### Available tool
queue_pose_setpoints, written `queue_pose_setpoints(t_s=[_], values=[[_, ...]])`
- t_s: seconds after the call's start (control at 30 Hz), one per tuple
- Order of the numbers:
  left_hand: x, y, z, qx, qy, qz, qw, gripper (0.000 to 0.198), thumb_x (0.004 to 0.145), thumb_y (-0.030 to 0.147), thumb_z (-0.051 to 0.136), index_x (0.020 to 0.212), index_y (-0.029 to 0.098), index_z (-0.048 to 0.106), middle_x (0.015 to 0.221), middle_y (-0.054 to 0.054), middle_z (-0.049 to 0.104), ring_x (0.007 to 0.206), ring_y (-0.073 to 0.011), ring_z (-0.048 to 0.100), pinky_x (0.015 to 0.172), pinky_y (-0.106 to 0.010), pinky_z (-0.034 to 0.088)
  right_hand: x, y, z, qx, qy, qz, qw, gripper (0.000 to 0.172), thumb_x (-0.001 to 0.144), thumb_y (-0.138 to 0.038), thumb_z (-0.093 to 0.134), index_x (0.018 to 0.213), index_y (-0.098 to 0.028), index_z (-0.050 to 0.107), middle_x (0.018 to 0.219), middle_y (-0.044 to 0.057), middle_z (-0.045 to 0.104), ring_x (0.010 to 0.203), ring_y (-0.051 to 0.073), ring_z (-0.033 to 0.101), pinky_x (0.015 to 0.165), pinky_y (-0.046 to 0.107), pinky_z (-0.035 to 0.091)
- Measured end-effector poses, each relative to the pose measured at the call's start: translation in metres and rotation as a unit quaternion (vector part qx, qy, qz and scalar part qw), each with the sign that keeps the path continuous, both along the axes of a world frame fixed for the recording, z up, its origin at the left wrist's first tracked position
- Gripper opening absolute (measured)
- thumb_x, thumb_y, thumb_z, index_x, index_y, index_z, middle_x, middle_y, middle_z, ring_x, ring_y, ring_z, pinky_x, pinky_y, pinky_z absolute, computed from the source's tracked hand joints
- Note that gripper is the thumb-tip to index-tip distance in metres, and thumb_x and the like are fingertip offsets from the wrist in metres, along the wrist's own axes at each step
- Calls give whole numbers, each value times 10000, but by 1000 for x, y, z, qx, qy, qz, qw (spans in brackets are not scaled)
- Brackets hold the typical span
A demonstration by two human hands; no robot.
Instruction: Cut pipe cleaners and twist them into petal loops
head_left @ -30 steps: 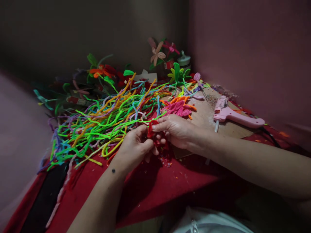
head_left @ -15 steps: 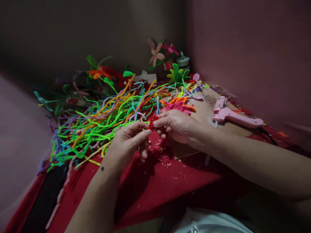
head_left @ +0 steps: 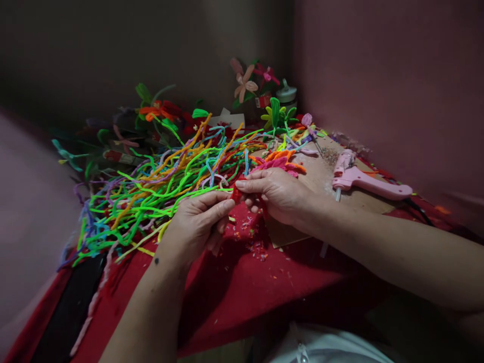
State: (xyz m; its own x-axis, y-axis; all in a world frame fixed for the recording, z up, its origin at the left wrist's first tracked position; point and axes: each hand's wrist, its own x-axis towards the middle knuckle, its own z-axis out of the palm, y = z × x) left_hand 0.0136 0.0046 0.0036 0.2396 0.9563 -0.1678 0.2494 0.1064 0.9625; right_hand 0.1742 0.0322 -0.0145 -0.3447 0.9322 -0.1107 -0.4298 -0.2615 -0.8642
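Note:
A small piece of red pipe cleaner (head_left: 237, 192) is pinched between both hands near the middle of the view. My left hand (head_left: 202, 217) grips its lower left end between thumb and forefinger. From the right, my right hand (head_left: 270, 191) holds its upper part, thumb on top and the other fingers curled beneath. Just behind the right hand lie pink petals (head_left: 278, 163) with orange petals (head_left: 289, 154) around them. A large heap of coloured pipe cleaners (head_left: 151, 196) spreads to the left and behind the left hand.
A pink glue gun (head_left: 370, 184) lies on a brown board (head_left: 319, 174) at the right. Fuzzy flowers (head_left: 245, 84) and a lidded jar (head_left: 286, 94) stand at the back. Coloured scraps (head_left: 259, 249) dot the red cloth (head_left: 264, 292).
Both hands have shifted slightly around the red piece, and its loop shape now looks flatter and more covered by the fingers. The left hand's lower fingers have curled inward.

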Motion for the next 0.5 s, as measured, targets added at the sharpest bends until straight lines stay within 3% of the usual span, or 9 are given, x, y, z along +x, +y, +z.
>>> queue_pose_setpoints(t_s=[0.5], values=[[2, -3, 1, -40, -23, 4, 999, 188, 800, 384, 596, 904, 227, 594, 432, 106, 297, 306, -36, 215, 253, -144, 265, -1, 0, -4, 43, 13, -24, 999, 173, 713, -171, 637, 569, -128, 551, 480, -32, 533, 387, 53, 443, 393, 190, 331]])
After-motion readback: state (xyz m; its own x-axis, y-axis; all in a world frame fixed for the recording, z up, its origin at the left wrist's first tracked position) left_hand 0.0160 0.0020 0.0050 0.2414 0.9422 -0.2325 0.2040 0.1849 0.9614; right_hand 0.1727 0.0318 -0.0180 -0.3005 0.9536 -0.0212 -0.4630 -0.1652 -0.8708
